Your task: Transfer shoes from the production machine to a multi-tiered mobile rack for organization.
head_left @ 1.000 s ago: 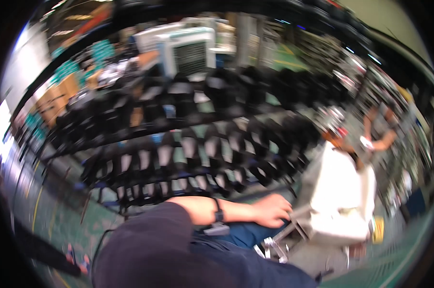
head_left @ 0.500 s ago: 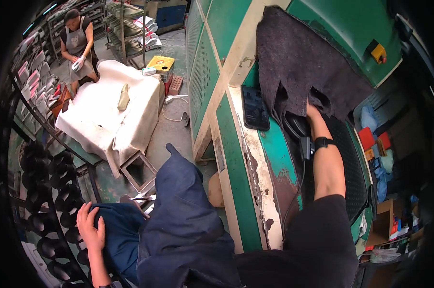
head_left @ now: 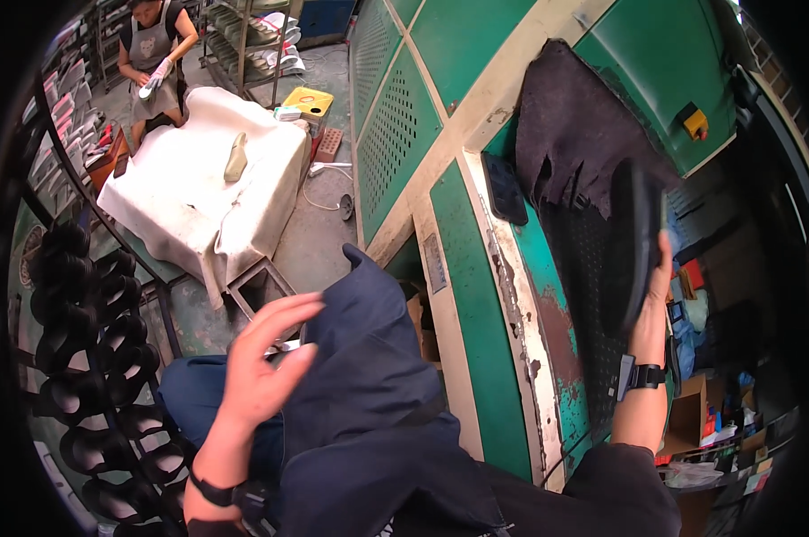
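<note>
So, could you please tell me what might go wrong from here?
The black shoe-shaped piece is blurred and in the right hand alone, with the left hand empty over the lap, so it could slip.
The dark cloth has a ragged lower edge close to the piece, which might snag.
The smartphone lies near the edge of the green machine; a bump could knock it off.

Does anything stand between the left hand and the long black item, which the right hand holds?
Nothing visible blocks the left hand from the long black item in the right hand. Between them in view lie the dark blue clothing and the machine's chipped pale edge, apparently lower; one picture cannot confirm this.
</note>
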A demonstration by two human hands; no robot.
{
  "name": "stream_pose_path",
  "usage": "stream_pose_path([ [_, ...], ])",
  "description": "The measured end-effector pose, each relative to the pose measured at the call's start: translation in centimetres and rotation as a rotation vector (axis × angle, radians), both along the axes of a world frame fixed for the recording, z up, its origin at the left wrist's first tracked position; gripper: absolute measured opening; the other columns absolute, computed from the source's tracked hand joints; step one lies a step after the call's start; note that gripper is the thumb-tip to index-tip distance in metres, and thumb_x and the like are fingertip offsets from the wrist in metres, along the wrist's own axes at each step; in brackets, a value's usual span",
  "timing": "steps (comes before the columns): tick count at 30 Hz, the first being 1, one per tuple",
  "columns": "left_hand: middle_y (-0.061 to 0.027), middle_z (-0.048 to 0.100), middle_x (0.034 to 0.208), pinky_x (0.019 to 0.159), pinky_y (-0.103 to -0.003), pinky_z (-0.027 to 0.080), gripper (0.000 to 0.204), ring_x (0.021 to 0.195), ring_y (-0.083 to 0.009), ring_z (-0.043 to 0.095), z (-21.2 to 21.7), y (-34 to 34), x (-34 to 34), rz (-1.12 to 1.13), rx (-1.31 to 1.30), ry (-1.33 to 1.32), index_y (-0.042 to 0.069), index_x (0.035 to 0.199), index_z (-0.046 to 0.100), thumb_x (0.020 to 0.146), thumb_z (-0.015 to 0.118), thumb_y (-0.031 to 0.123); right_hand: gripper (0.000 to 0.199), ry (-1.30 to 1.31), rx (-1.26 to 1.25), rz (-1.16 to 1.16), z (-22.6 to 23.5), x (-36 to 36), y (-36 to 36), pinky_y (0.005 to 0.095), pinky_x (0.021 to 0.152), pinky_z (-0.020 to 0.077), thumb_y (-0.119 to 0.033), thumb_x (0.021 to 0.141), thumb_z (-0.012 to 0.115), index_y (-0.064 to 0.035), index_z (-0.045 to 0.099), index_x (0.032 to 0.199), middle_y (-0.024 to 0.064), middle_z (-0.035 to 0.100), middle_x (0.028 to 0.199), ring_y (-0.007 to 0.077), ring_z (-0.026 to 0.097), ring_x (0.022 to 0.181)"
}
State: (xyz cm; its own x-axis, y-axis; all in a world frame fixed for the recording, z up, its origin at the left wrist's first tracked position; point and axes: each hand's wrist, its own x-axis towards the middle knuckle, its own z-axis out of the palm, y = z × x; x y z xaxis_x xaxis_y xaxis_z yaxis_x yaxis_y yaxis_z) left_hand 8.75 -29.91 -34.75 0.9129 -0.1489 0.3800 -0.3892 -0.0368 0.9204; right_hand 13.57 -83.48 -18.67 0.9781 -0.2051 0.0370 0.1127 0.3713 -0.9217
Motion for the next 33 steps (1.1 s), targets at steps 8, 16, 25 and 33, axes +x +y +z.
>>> stream_pose_path([
  [8,-0.015,0.001,0.164,0.12,-0.038,0.007,0.112,0.151,-0.0248,0.005,5.0,-5.8,0.8,-0.61,-0.502,0.163,0.011,0.158,-0.012,0.084,0.068,0.037,0.084,-0.25,0.254,0.428,-4.1,3.2,25.2,0.054,0.115,0.0326,-0.065,0.091,0.05,-0.0066,0.037,0.15,0.0235,0.038,0.151,0.039,0.04,0.138],
  [16,-0.0169,0.044,0.145,0.095,-0.039,0.053,0.084,0.116,-0.0238,0.06,-12.6,-1.4,-7.0,-0.185,-1.359,0.983,0.019,0.158,-0.006,0.097,0.052,0.022,0.026,0.558,0.297,0.676,-28.0,6.7,35.5,0.0435,0.089,0.0552,-0.024,0.092,0.06,0.0005,0.067,0.098,0.0191,0.07,0.1,0.0325,0.067,0.098],
  [25,-0.0148,0.055,0.138,0.092,-0.041,0.055,0.059,0.111,-0.0258,0.064,-11.5,0.9,-8.5,0.168,-1.337,1.129,0.014,0.152,0.032,0.096,0.049,0.02,0.031,0.811,0.39,0.726,-33.6,5.3,40.0,0.0394,0.082,0.0565,-0.029,0.093,0.056,0.0001,0.065,0.096,0.015,0.071,0.091,0.0281,0.069,0.083],
  [33,-0.0134,0.031,0.157,0.12,-0.037,0.018,0.069,0.146,-0.0237,0.027,-15.2,2.0,-3.4,0.346,-0.591,1.014,0.009,0.156,0.02,0.097,0.049,0.028,0.021,0.718,0.302,0.827,-33.3,5.2,40.4,0.0275,0.06,0.0521,-0.029,0.095,0.064,-0.0075,0.066,0.095,0.0016,0.065,0.079,0.0111,0.063,0.067],
])
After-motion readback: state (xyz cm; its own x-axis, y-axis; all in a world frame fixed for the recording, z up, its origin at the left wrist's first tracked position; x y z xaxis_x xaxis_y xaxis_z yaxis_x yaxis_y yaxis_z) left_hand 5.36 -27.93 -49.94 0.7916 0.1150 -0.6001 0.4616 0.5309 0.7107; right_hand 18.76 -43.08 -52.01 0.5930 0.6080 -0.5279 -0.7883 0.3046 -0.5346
